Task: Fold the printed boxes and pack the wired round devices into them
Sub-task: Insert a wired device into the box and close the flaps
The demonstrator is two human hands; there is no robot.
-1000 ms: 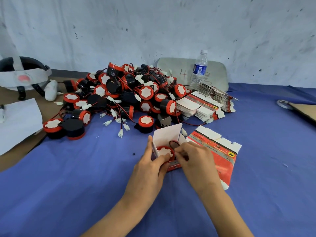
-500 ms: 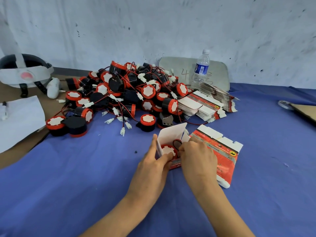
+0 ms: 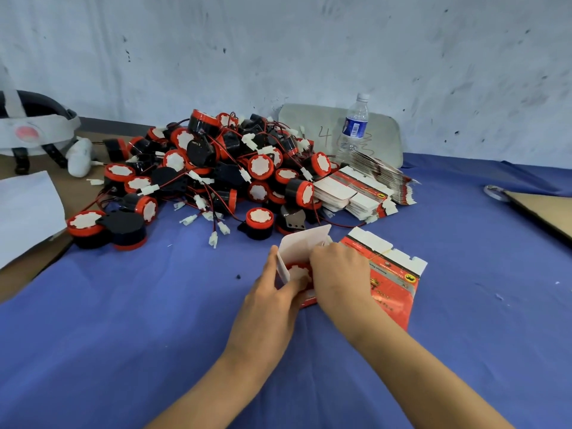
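Note:
A small printed box point(image 3: 301, 244) stands open on the blue cloth, its white flap up. Inside it sits a round red-and-white device point(image 3: 298, 271). My left hand point(image 3: 274, 297) holds the box's left side, thumb against the wall and fingers at the front. My right hand point(image 3: 339, 277) covers the box's right side, fingers curled down into the opening; what they hold is hidden. A flat red printed box point(image 3: 391, 281) lies just right of my hands. A big pile of wired round devices point(image 3: 216, 171) lies behind.
Stacks of flat boxes point(image 3: 356, 193) sit right of the pile, a water bottle point(image 3: 353, 130) and a grey board point(image 3: 382, 131) behind them. A headset point(image 3: 31, 131) and white paper point(image 3: 26, 209) lie at the left. Brown cardboard point(image 3: 544, 209) and a tape roll point(image 3: 495, 191) lie at the right.
My right hand has moved left over the box opening and now hides the wire loop that showed beside the device. My left hand keeps its hold.

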